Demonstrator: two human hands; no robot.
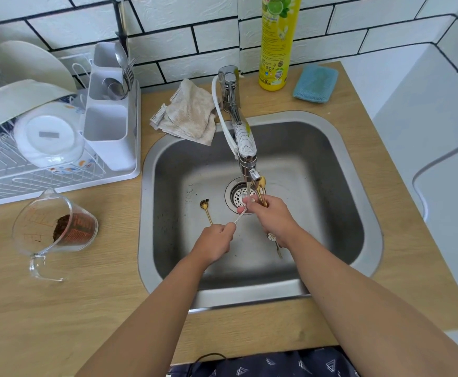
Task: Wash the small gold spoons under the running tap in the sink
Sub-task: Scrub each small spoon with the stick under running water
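Held under the tap (245, 148) stream above the drain (238, 195): one small gold spoon (240, 217), handle end pinched in the curled left hand (217, 242), bowl end rubbed by the right hand's fingers (247, 204), likely to scrub it where water falls. Gripped also in the right hand (272, 219): further gold spoons (262, 190), bowls up at 12 o'clock, seemingly kept clear for rinsing. Lying on the sink (345, 170) floor at 9 o'clock from the drain: another spoon (205, 209), apparently waiting; out on the surface (108, 268) at 9 o'clock, a measuring jug (55, 229).
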